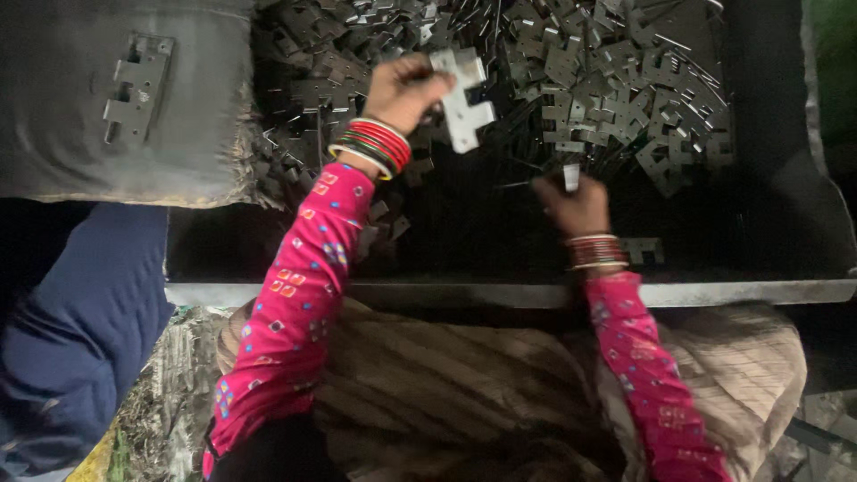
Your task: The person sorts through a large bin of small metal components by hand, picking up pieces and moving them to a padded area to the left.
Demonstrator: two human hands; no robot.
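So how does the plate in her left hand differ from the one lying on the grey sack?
The held plate looks pale and bright; the sack plate is dull grey. The held one is pinched up by the left hand above the pile; the other lies flat on the sack. Both are notched metal plates.

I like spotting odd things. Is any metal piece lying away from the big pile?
Yes. One flat metal plate lies alone on the grey cloth at top left, apart from the heap in the dark tray.
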